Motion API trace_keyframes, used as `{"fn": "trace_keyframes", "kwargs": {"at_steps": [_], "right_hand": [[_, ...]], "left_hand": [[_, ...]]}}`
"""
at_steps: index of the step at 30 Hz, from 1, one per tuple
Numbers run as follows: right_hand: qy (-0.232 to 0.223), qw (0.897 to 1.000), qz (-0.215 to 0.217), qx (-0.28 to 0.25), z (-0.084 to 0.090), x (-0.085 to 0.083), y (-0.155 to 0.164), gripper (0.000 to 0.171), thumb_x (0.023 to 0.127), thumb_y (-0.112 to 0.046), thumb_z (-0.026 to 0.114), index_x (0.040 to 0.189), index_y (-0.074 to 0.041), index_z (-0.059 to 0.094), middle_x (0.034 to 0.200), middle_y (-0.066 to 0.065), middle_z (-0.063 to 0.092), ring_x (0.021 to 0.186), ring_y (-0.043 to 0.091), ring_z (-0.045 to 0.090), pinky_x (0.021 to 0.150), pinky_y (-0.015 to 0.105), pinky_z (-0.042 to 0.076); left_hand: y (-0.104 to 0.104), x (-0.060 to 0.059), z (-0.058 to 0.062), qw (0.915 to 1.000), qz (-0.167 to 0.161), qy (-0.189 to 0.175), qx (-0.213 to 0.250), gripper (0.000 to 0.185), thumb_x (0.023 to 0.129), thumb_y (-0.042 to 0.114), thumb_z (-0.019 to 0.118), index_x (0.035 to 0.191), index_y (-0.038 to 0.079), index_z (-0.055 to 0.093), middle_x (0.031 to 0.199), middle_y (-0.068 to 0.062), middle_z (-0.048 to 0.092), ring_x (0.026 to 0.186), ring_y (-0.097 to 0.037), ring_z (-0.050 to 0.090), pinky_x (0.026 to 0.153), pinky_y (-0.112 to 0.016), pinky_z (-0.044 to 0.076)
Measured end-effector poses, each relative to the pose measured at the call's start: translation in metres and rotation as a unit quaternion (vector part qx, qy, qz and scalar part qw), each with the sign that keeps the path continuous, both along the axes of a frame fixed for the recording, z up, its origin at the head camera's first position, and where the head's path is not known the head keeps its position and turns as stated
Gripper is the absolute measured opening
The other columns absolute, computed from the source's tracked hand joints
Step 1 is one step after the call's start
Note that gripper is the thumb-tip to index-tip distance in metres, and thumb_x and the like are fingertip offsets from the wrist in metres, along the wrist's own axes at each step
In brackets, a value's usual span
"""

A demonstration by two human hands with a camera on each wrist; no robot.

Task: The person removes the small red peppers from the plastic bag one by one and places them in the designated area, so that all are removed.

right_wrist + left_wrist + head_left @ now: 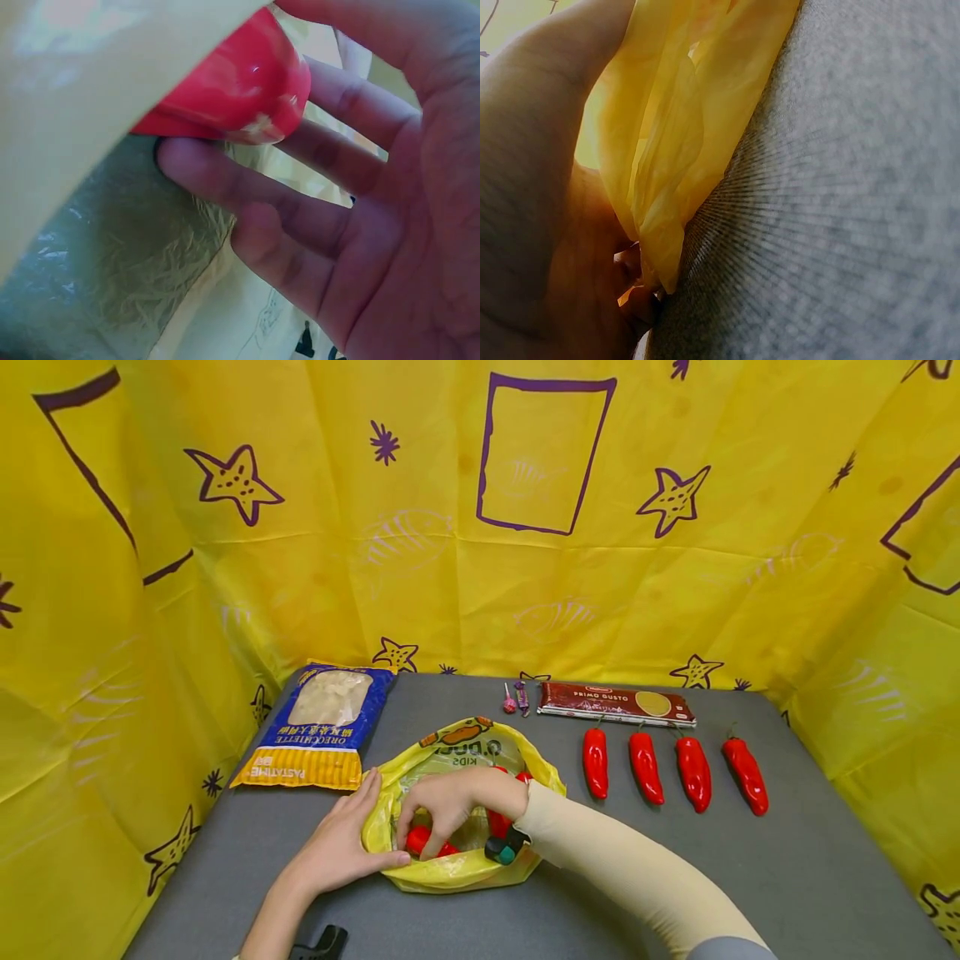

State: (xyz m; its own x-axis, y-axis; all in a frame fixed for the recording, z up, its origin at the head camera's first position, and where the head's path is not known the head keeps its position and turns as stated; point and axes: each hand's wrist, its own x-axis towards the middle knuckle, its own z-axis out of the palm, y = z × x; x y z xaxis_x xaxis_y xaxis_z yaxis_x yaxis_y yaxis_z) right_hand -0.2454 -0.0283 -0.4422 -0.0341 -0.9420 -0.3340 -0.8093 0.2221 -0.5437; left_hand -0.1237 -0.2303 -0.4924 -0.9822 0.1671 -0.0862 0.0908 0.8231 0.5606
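From the head camera, a yellow plastic bag (457, 868) lies open on the grey table (750, 877), near its front edge. The left hand (341, 843) rests on the bag's left rim, fingers fairly straight and together, the thumb pressing the plastic down. The right hand (450, 806) reaches into the bag's mouth, its fingertips down around a red pepper (422, 841) inside; more red shows deeper in the bag. Four red peppers (645, 767) lie in a row to the right of the bag, well apart from it. Behind them sits a dark red pasta box (617, 702), with two small wrapped sweets (515, 697) just beside its left end. A blue and yellow pasta packet (318, 727) lies at the back left.

The left wrist camera shows folded yellow plastic between that hand and the table cloth (whether the fingers pinch it I cannot tell).

The right wrist camera shows that hand's fingers spread a little and bent gently, touching the glossy pepper from below, not clamped on it.
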Motion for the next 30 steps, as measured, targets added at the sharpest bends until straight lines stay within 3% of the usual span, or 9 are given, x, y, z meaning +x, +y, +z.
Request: {"fn": "trace_keyframes", "kwargs": {"at_steps": [13,19,26,30], "right_hand": [[-0.038,0.999,0.007,0.014,0.001,-0.003,0.004,0.029,0.089,-0.02,0.086,0.117,-0.018,0.078,0.104,-0.016,0.067,0.097,0.002,0.055,0.086,0.013,0.046],[-0.041,0.999,-0.016,0.017,0.008,-0.006,0.008,0.033,0.089,-0.019,0.086,0.121,-0.015,0.077,0.108,-0.015,0.066,0.099,0.004,0.056,0.087,0.014,0.048],[0.006,0.999,-0.046,-0.006,0.021,-0.009,0.013,0.039,0.094,-0.022,0.081,0.132,-0.017,0.075,0.128,-0.008,0.069,0.106,0.006,0.057,0.095,0.018,0.05],[0.011,0.998,-0.06,-0.021,0.025,-0.011,0.016,0.045,0.095,-0.02,0.079,0.139,-0.016,0.071,0.133,-0.006,0.068,0.104,0.008,0.058,0.093,0.019,0.051]], "left_hand": [[0.001,0.0,0.001,1.0,0.002,-0.004,0.002,0.138,0.075,0.081,0.078,0.17,0.006,0.013,0.178,-0.016,0.012,0.153,-0.047,0.031,0.114,-0.073,0.036],[0.0,0.0,-0.001,0.9999,0.004,-0.013,0.004,0.138,0.074,0.081,0.078,0.171,0.007,0.014,0.178,-0.016,0.012,0.153,-0.048,0.031,0.114,-0.074,0.035],[0.0,-0.001,-0.002,0.9999,0.002,-0.011,0.003,0.136,0.076,0.079,0.079,0.17,0.005,0.014,0.178,-0.017,0.011,0.153,-0.051,0.03,0.114,-0.075,0.035],[0.0,-0.001,-0.003,0.9999,0.003,-0.01,0.006,0.136,0.076,0.078,0.079,0.17,0.006,0.015,0.178,-0.016,0.011,0.153,-0.05,0.03,0.114,-0.075,0.034]]}}
